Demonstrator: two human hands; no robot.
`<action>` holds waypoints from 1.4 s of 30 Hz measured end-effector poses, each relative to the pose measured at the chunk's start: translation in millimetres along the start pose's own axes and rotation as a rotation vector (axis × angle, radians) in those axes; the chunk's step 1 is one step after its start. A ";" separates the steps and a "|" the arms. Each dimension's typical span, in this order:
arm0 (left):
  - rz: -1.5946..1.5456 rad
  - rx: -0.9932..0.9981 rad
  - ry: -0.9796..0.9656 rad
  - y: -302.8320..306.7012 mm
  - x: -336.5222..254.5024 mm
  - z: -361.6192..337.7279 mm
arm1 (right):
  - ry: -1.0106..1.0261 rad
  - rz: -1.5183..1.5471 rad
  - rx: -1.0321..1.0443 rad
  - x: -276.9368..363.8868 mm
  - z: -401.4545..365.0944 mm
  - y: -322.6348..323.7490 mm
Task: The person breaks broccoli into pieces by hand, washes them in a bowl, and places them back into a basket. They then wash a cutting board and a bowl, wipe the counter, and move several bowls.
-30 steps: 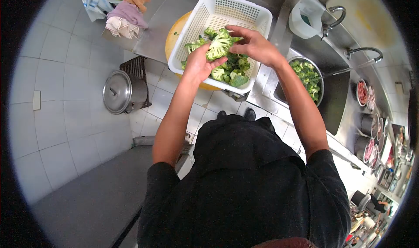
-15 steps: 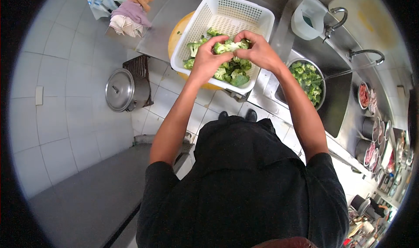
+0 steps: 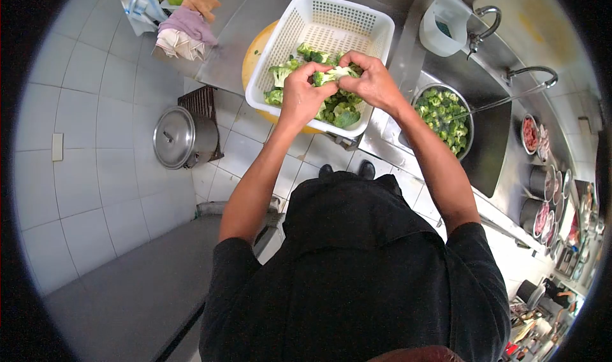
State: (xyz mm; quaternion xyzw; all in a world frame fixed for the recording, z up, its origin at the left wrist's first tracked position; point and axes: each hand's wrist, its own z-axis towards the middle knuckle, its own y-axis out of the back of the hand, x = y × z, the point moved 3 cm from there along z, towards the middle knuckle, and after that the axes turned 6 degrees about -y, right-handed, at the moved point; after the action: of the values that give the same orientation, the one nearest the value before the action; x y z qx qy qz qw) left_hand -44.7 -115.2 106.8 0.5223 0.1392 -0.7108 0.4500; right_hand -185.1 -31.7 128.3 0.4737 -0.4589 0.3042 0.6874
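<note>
Between my two hands is a piece of broccoli [image 3: 331, 75], pale stem showing, held above a white perforated plastic basket [image 3: 260, 85]. My left hand [image 3: 304, 91] grips its left side with thumb and fingers. On the right side, my right hand [image 3: 373, 81] pinches it. More broccoli florets [image 3: 280, 75] lie in the basket below, partly hidden by my hands. The basket rests on a round yellow board [image 3: 254, 51].
On the right, water runs from a faucet [image 3: 535, 74] into a metal bowl of broccoli [image 3: 444, 120] in the sink [image 3: 494, 142]. A white plastic tub [image 3: 440, 40] stands behind it. At left are a lidded steel pot [image 3: 175, 137] and folded cloths [image 3: 188, 27].
Both hands still hold the broccoli piece, and its position between the fingers has shifted slightly. The view has moved a little, so the basket appears slightly further left.
</note>
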 end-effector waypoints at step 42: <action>0.026 0.034 -0.059 8.4 18.6 34.9 | 0.000 0.246 -0.084 -30.0 47.7 -15.3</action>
State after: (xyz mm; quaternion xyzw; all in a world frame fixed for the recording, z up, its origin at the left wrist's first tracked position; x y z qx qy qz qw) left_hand -60.6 -152.4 107.5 0.5105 0.1069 -0.7225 0.4539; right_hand -200.2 -81.2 101.2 0.3845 -0.5261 0.3668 0.6640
